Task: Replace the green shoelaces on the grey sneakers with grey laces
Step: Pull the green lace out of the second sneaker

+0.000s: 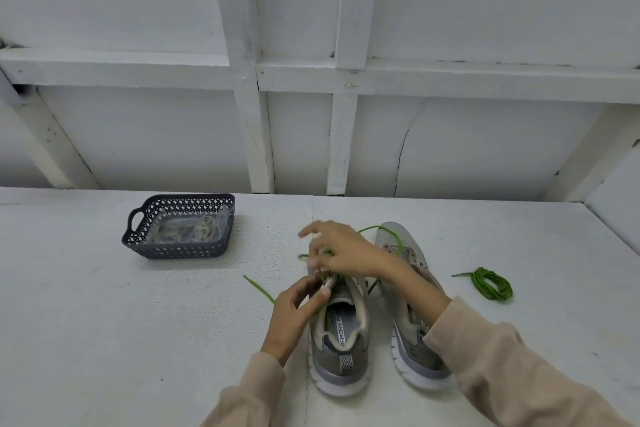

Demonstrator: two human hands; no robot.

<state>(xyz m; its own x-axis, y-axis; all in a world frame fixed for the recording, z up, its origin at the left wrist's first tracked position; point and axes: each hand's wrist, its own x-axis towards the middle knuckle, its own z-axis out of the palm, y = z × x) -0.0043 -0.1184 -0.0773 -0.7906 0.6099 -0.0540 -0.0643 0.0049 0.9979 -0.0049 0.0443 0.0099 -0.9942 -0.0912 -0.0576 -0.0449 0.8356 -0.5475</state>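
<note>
Two grey sneakers stand side by side on the white table, heels toward me. The left sneaker point(341, 350) still carries a green lace point(258, 289) that trails off to its left and loops behind my hands. My left hand point(294, 312) pinches the upper edge of that shoe by the eyelets. My right hand point(341, 250) reaches across over the shoe's front, fingers curled round the green lace, slightly blurred. The right sneaker point(415, 333) lies partly under my right forearm. A coiled green lace point(491, 283) lies on the table to the right.
A dark plastic basket point(180, 246) at the back left holds a clear bag of pale grey laces point(201, 227). A white panelled wall rises behind the table. A side wall closes the table's far right.
</note>
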